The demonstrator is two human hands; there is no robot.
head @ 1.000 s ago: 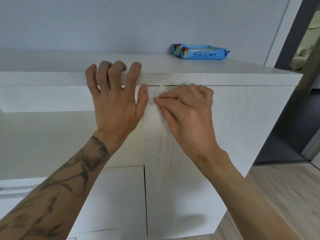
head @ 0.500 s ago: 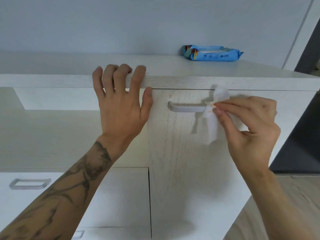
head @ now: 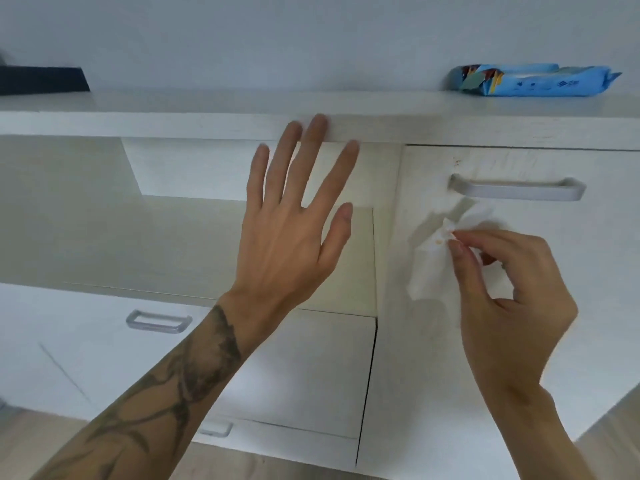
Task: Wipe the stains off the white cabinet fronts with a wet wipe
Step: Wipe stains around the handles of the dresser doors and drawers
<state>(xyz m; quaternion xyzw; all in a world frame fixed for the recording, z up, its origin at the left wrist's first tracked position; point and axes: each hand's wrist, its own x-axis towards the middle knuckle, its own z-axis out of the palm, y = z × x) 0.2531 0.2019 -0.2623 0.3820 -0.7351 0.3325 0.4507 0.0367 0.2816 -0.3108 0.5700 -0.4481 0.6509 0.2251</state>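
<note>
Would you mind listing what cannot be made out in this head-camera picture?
- Print on the blue wet-wipe packet: too small and blurred.
- Black object on the cabinet top: cut off by the left edge.
- Part of the crumpled white wipe: hidden inside the right hand.
- Whether the left hand touches the white cabinet: motion-blurred.

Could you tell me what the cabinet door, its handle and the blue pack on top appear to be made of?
Cabinet door: probably laminated board, matte white with faint printed wood grain. Handle: looks like brushed metal, silvery with a soft sheen, though coated plastic is possible. Blue pack: thin plastic film, glossy and crinkled at its ends.
</note>
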